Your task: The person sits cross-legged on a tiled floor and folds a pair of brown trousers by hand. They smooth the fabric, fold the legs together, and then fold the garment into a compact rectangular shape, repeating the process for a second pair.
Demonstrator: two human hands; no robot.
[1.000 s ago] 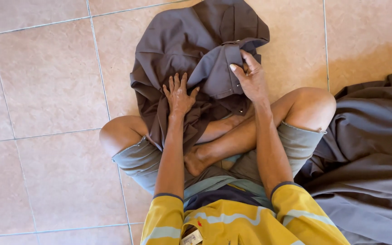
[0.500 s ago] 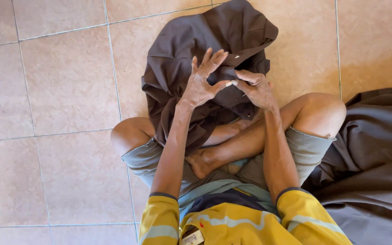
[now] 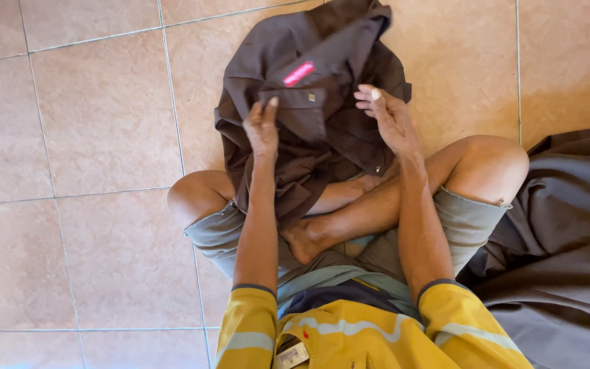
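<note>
A dark brown shirt [image 3: 322, 130] lies on the tiled floor [image 3: 90, 137], and its lower part drapes over the person's crossed legs. It is soft cloth, full of folds and wrinkles. A small pink label [image 3: 298, 73] shows near the top, and a little pocket flap with a button [image 3: 312, 97] sits just below it.

The left hand [image 3: 262, 128] rests on the shirt beside the pocket. Its fingers pinch the edge of the cloth there. The right hand [image 3: 389, 117] is at the other side of the shirt. Its fingers are curled loosely and touch the cloth, but I cannot tell if they really grip it.

It looks like the shirt is being laid out and made flat, with both hands working on the front part. A good next move would need both hands to pull the cloth gently apart so the wrinkles go away. The lower part is bunched on the legs, so it would need lifting off them too.

The floor tiles are smooth, hard and pinkish tan, with thin lines between them. A pile of grey cloth [image 3: 561, 260] lies on the person's right, touching the knee. The person wears a yellow top with pale stripes and grey-green shorts.
</note>
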